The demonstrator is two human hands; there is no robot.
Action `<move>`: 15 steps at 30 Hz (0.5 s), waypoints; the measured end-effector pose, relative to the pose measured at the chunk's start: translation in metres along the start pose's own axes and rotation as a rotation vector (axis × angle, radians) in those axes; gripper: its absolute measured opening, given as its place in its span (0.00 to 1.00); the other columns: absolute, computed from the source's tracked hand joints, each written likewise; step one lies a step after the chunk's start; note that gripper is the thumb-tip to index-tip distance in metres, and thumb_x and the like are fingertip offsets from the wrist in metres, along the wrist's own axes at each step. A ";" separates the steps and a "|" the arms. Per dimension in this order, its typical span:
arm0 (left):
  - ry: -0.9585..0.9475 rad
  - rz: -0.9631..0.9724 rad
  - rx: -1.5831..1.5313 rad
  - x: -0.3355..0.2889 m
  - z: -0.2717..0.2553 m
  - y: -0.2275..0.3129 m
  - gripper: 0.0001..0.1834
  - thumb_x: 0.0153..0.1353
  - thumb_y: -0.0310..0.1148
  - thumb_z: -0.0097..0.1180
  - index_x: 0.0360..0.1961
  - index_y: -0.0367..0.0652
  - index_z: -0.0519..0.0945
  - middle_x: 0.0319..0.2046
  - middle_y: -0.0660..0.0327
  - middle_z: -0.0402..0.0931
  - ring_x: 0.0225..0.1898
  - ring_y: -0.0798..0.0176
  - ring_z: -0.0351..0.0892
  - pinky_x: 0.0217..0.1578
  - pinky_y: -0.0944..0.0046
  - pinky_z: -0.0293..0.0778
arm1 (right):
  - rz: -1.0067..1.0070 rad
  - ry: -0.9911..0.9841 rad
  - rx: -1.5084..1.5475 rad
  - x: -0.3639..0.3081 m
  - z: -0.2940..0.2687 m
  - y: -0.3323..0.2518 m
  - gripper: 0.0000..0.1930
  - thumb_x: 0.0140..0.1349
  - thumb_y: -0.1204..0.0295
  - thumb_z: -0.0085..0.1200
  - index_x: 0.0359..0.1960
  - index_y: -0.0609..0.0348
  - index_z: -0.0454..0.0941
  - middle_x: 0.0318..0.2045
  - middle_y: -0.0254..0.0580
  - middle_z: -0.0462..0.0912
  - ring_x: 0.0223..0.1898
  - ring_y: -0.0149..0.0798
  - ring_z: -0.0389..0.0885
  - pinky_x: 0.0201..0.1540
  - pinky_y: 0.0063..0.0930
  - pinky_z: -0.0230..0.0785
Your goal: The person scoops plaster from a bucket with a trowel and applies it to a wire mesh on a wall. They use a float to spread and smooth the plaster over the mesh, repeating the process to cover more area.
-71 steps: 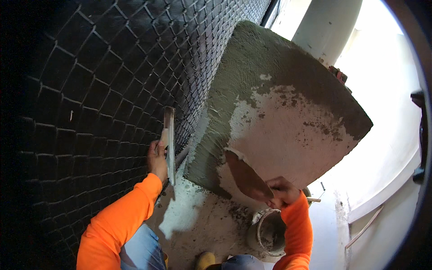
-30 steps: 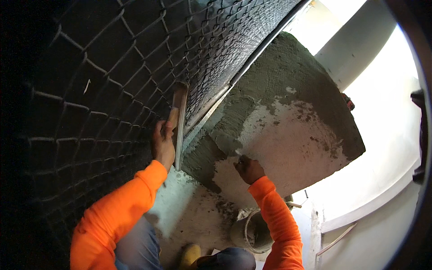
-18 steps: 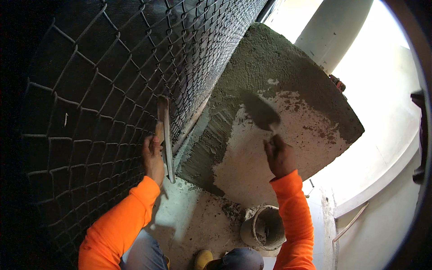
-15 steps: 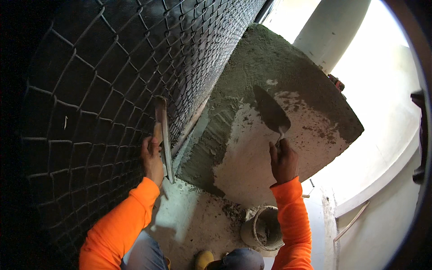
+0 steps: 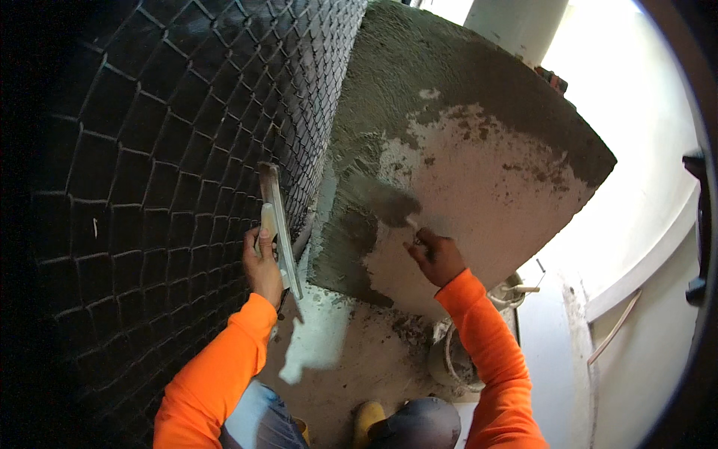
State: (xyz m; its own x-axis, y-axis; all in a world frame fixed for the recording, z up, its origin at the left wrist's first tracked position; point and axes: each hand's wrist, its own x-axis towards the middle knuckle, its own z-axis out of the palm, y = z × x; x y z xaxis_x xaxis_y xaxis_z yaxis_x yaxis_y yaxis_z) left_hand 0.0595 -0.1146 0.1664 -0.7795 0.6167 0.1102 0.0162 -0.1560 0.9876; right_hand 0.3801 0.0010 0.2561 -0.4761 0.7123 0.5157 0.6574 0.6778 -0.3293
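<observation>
My left hand [image 5: 262, 263] is closed round the pale handle of a plastering float [image 5: 282, 232], a long narrow metal blade seen nearly edge-on beside the wire mesh. My right hand [image 5: 440, 258] grips the handle of a pointed trowel [image 5: 393, 205]. Its blade, smeared by motion, lies over the edge of the wet grey mortar on the wall panel [image 5: 479, 202]. Mortar [image 5: 419, 56] covers the panel's upper part and left side; the pale middle shows only scattered splashes. Whether the blade touches the surface I cannot tell.
Chain-link mesh [image 5: 172, 202] over dark sheeting runs along the left. A mortar-stained bucket [image 5: 449, 359] stands on the floor, partly behind my right forearm, with another container [image 5: 508, 292] beyond. Below are my yellow boots [image 5: 366, 420]. A pale column [image 5: 520, 26] rises behind the panel.
The right hand has swung the trowel left and nearer, from the bare middle to the mortar's left edge. My left hand still holds the float; the whole view has shifted somewhat.
</observation>
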 end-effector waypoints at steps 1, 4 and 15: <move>-0.006 0.000 -0.034 0.000 0.002 0.001 0.23 0.76 0.52 0.47 0.52 0.42 0.75 0.34 0.64 0.73 0.35 0.68 0.69 0.39 0.64 0.69 | 0.040 -0.005 -0.030 -0.007 0.011 0.004 0.17 0.66 0.60 0.62 0.38 0.64 0.77 0.26 0.56 0.80 0.28 0.54 0.79 0.34 0.43 0.73; -0.002 -0.017 -0.095 0.000 0.004 0.003 0.22 0.76 0.52 0.48 0.51 0.43 0.75 0.32 0.66 0.70 0.33 0.71 0.67 0.37 0.67 0.67 | 0.199 0.155 0.017 -0.041 0.028 0.023 0.18 0.66 0.59 0.61 0.38 0.65 0.78 0.30 0.57 0.82 0.32 0.59 0.83 0.38 0.46 0.75; -0.097 -0.072 -0.036 -0.011 -0.002 -0.006 0.20 0.75 0.38 0.50 0.62 0.41 0.65 0.47 0.58 0.73 0.44 0.67 0.72 0.48 0.65 0.71 | 1.075 -0.061 -0.278 -0.335 -0.055 0.095 0.18 0.64 0.58 0.61 0.39 0.64 0.78 0.35 0.64 0.85 0.41 0.64 0.84 0.41 0.51 0.75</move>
State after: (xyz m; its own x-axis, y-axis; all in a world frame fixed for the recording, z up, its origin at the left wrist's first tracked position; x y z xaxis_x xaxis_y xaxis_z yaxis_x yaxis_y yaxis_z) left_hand 0.0663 -0.1223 0.1589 -0.7138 0.6985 0.0513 -0.0616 -0.1356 0.9888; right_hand 0.6345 -0.1834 0.0954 0.3975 0.9173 0.0259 0.8494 -0.3571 -0.3886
